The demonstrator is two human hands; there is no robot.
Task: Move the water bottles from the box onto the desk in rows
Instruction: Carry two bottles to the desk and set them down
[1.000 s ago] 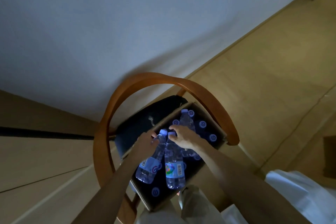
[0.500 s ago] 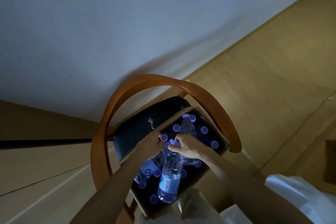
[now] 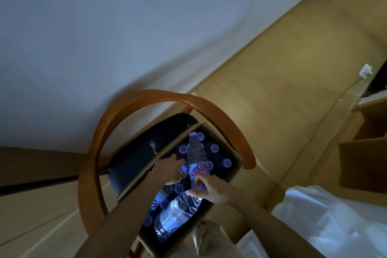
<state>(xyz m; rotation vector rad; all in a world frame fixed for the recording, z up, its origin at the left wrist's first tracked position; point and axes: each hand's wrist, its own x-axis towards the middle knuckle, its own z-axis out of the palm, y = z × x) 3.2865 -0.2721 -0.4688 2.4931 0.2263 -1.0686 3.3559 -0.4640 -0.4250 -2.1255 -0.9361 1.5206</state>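
From the head view, an open cardboard box [image 3: 134, 182] sits on the dark seat of a wooden chair [image 3: 188, 100] with a curved backrest, low in the frame at about 6 o'clock. The box holds many water bottles standing upright, their round caps [image 3: 214, 148] showing from above.

The left hand [image 3: 170, 170] reaches into the box, fingers curled around the cap end of a bottle [image 3: 159, 201] that lies mostly hidden under the forearm; only its label shows. The right hand [image 3: 211, 189] sits at 4 o'clock of the left, fingers pinching the neck of a tilted bottle [image 3: 178, 213] whose base points toward 7 o'clock. Another bottle [image 3: 195, 153] lies across the caps, its cap toward 12 o'clock, just beyond both hands.

A white cloth [image 3: 335, 226] lies at 4 o'clock. A second cardboard box [image 3: 364, 163] stands at 3 o'clock on the wooden floor [image 3: 282, 90].
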